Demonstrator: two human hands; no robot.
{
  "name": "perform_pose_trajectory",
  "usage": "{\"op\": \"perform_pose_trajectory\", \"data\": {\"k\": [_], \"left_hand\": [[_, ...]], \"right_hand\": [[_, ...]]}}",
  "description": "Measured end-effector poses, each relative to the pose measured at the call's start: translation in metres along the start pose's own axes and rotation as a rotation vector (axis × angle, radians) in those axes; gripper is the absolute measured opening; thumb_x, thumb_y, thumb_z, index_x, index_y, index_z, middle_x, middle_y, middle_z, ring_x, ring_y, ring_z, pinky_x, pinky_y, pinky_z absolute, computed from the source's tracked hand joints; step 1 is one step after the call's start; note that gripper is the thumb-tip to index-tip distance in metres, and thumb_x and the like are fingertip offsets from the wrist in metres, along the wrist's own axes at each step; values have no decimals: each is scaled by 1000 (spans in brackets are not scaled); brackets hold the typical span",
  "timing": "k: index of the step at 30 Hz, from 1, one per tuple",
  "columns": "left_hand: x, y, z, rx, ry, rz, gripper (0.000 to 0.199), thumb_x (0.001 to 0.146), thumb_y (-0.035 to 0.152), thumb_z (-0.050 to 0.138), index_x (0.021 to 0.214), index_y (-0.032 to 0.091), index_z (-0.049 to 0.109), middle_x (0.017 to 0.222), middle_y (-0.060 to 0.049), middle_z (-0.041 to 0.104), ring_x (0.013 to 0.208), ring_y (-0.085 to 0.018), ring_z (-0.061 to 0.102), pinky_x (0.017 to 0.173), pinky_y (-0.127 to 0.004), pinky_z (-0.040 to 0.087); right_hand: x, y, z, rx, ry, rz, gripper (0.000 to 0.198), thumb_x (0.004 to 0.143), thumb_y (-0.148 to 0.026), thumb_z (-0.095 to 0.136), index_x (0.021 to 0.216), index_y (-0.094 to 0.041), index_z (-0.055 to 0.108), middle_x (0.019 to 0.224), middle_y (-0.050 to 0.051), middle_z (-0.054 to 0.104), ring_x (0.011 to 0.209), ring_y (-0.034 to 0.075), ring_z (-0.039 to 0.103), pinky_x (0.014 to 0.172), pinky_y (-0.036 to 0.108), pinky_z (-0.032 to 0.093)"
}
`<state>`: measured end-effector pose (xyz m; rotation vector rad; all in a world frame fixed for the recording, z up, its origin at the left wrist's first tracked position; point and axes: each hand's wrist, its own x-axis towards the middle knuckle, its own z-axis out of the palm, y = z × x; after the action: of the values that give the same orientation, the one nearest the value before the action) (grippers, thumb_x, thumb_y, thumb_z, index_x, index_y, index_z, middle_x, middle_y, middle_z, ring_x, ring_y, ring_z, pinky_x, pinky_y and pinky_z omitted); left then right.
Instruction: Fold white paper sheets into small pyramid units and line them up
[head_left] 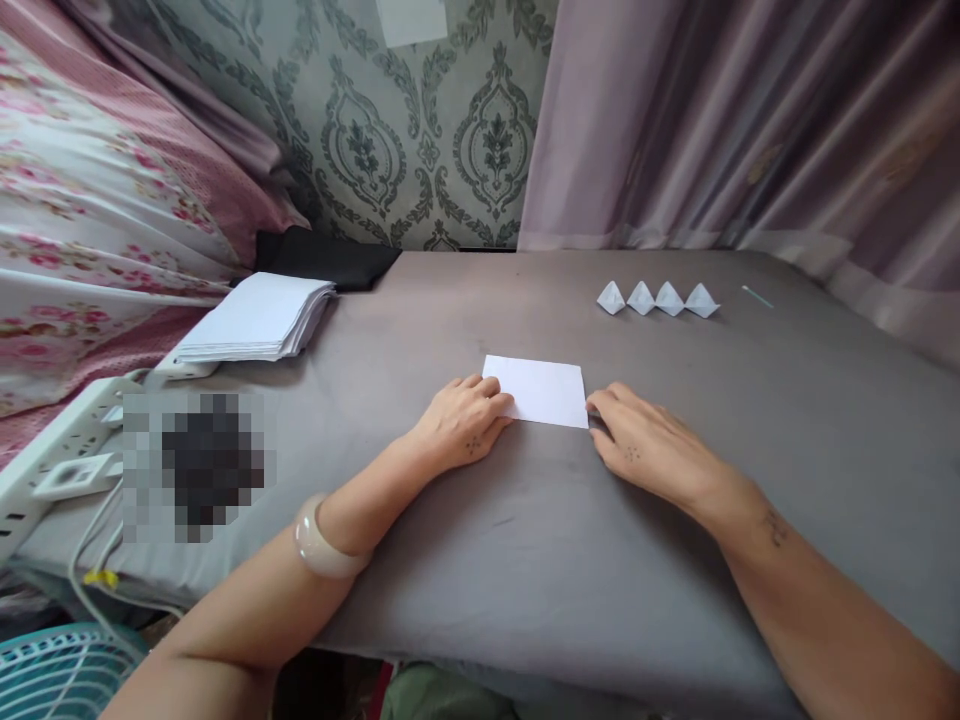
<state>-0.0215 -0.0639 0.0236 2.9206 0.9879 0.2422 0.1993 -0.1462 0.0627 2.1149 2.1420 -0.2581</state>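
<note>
A white rectangular sheet of paper (pixel 541 392) lies flat on the grey cloth in front of me. Its left end is under the fingers of my left hand (pixel 465 420), the thumb at the near corner, so that hand is closed on it. At the opposite end, my right hand (pixel 641 435) rests with bent fingers, the index fingertip touching the paper's right edge. A gap shows between that finger and the thumb, and nothing is gripped there. Beyond the paper, several small folded white paper shapes (pixel 641 298) stand in a row.
A thick stack of white paper (pixel 259 312) is at the left, by a black folded item (pixel 330 258). Power strips (pixel 52 460) with cables run along the left edge, near a blurred patch. A thin stick (pixel 759 297) lies far right. A turquoise fan (pixel 60 665) is lower left.
</note>
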Motion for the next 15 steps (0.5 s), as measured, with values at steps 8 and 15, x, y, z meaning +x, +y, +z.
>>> {"op": "perform_pose_trajectory", "data": {"k": [8, 15], "left_hand": [[21, -9, 29, -304, 203, 146, 36, 89, 44, 58, 113, 18, 65, 116, -11, 61, 105, -23, 55, 94, -39, 46], [26, -9, 29, -218, 194, 161, 32, 93, 41, 52, 107, 17, 66, 112, -11, 63, 104, -23, 56, 92, -38, 49]], "right_hand": [[7, -10, 13, 32, 90, -91, 25, 96, -22, 39, 112, -18, 57, 122, 11, 53, 98, 22, 58, 68, 30, 41], [14, -15, 29, 124, 246, -133, 30, 95, -15, 34, 105, -14, 62, 114, 12, 60, 97, 22, 57, 81, 33, 43]]}}
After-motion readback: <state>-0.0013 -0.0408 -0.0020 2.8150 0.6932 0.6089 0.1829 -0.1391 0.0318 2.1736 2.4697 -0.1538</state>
